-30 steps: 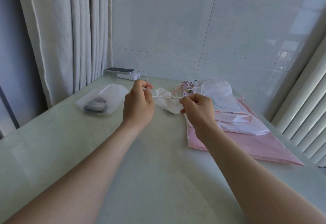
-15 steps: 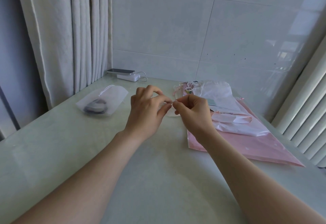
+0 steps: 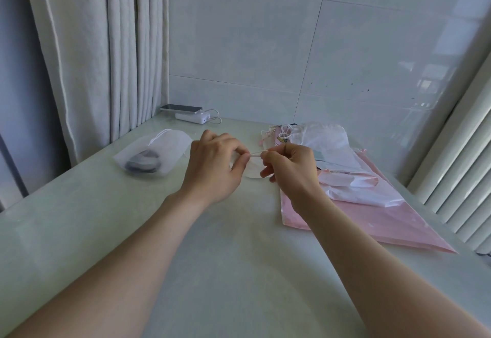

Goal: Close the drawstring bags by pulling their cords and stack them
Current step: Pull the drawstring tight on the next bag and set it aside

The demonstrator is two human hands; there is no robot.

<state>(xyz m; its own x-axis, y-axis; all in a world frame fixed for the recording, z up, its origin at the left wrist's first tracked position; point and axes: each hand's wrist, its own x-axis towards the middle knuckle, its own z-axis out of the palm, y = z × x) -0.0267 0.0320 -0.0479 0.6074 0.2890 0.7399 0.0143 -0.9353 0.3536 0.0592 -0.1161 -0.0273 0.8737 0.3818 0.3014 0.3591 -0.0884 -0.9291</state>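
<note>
Pale glossy worktop [image 3: 233, 271] in a white-tiled corner, curtain [image 3: 87, 53] at left. Over its middle, small white drawstring bag [image 3: 252, 172]: right hand [image 3: 291, 170] pinching the cord [image 3: 255, 153], left hand [image 3: 215, 167] apparently pinching the bag's mouth. Pile of bags [image 3: 345, 186] at right.
</note>
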